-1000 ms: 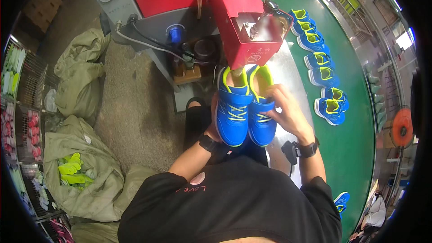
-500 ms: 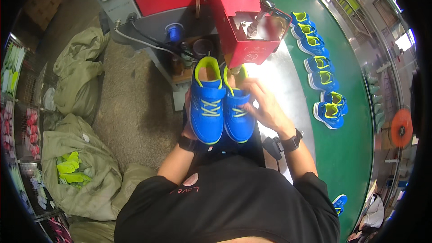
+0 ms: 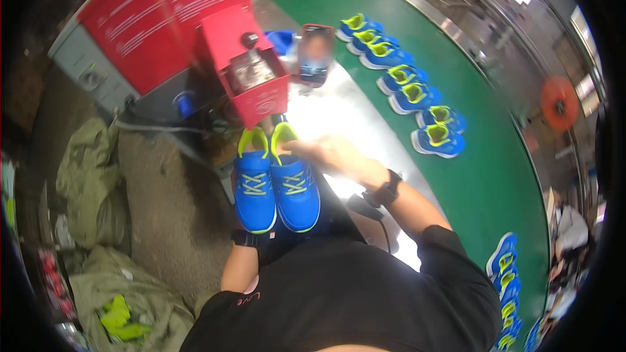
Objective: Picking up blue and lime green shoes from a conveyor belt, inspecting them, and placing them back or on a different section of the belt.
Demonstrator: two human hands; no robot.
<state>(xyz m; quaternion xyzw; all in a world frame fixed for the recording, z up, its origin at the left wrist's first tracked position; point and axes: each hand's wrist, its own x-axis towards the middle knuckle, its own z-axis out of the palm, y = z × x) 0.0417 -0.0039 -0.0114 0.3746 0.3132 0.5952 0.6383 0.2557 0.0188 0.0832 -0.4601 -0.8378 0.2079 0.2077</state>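
The right shoe (image 3: 296,203), beside the left shoe (image 3: 254,207), lies at eight o'clock from the right hand (image 3: 334,155), long axis roughly twelve to six, toe toward six. That hand, the nearer visible one, blurs at the lime collar (image 3: 284,128); I cannot tell its grip. The left hand is hidden, grip unreadable. Smooth-looking, round-toed blue uppers carry crisscross laces (image 3: 295,184).

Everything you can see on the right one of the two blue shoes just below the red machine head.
The right shoe has a blue upper, apparently fabric or synthetic, with a lime collar and lining, pale crossed laces and a blue strap above them. Some pale sole edge shows, lime at the toe. It points toe-first toward the wearer, opening near the red machine head, beside the other shoe. The right hand is blurred at its collar; exact contact is unclear.
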